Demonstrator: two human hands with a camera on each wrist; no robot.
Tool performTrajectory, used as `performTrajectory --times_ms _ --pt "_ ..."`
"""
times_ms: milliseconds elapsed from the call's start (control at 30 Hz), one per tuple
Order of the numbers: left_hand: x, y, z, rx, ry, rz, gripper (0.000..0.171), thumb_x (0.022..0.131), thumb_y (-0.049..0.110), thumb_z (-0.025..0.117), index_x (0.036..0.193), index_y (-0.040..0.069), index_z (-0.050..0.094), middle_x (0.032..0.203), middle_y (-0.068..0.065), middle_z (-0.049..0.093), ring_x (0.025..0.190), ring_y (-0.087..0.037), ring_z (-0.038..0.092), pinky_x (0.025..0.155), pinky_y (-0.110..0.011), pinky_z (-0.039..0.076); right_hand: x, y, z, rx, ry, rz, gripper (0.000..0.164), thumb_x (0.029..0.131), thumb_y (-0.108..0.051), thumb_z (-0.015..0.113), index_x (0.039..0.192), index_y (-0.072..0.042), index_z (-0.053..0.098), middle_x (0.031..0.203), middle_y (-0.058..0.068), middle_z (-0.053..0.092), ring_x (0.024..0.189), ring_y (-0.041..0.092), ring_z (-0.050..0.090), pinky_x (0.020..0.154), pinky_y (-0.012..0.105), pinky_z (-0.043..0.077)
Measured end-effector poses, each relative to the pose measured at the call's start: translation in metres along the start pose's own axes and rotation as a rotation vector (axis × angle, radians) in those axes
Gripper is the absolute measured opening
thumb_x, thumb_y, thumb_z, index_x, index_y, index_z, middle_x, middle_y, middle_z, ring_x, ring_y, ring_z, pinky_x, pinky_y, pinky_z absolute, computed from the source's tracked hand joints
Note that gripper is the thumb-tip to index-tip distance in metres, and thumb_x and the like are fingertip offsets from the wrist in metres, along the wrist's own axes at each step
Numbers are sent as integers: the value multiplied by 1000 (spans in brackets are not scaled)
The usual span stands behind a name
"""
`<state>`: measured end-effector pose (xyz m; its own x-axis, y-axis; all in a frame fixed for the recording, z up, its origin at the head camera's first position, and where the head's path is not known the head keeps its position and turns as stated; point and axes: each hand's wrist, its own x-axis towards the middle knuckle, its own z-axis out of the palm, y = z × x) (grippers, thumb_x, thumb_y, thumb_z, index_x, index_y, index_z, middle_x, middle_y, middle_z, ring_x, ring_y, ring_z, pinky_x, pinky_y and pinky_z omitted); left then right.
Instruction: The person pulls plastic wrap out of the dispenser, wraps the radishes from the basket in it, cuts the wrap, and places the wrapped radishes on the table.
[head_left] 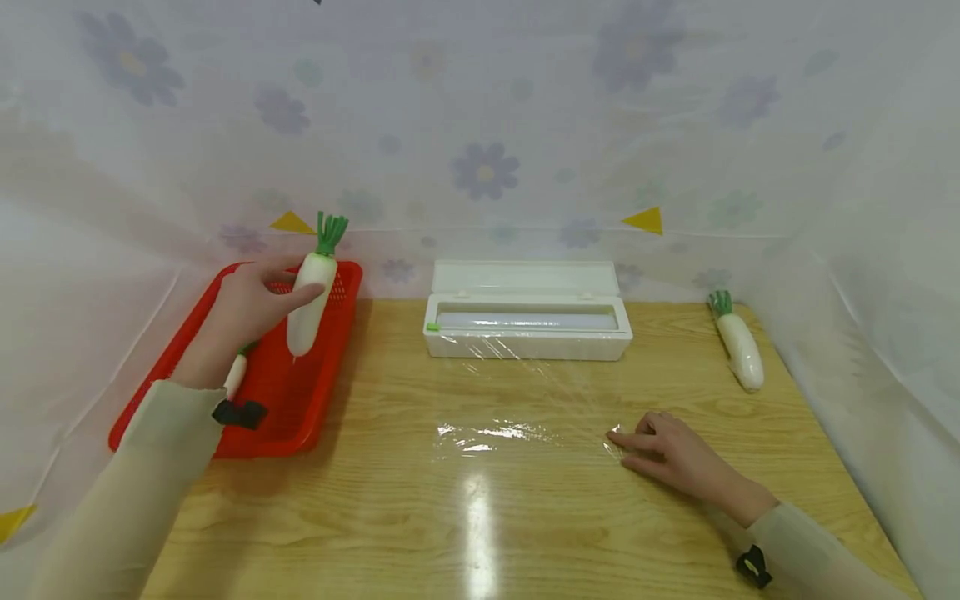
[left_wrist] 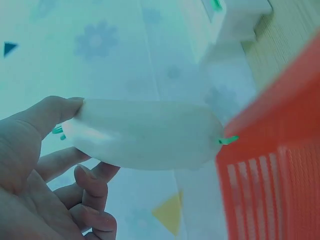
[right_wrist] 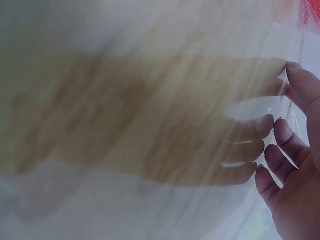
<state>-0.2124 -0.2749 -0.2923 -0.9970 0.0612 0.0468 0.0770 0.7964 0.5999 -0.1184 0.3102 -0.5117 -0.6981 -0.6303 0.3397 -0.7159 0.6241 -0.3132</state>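
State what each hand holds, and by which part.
The left hand grips a white radish by its body, near the green top; the right hand pinches clear film by its near right corner.

Head cam looks down on tbl (head_left: 555,533), wrist cams close; head, L share basket (left_wrist: 270,130).

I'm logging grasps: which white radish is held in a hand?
The radish gripped by the left hand; a second radish lies in the red basket, a third on the table at right.

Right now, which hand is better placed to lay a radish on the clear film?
Probably the left hand: it holds a radish near the red basket, while the right hand pinches the film at its edge.
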Motion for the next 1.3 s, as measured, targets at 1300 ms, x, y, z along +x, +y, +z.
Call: performTrajectory --times_ms 1300 --pt "-16 115 226 341 -268 666 49 93 40 79 134 16 69 112 -2 77 95 -19 71 87 -36 53 0 1 3 0 -12 27 45 84 -20 86 128 -18 76 92 -17 51 77 -3 33 66 22 34"
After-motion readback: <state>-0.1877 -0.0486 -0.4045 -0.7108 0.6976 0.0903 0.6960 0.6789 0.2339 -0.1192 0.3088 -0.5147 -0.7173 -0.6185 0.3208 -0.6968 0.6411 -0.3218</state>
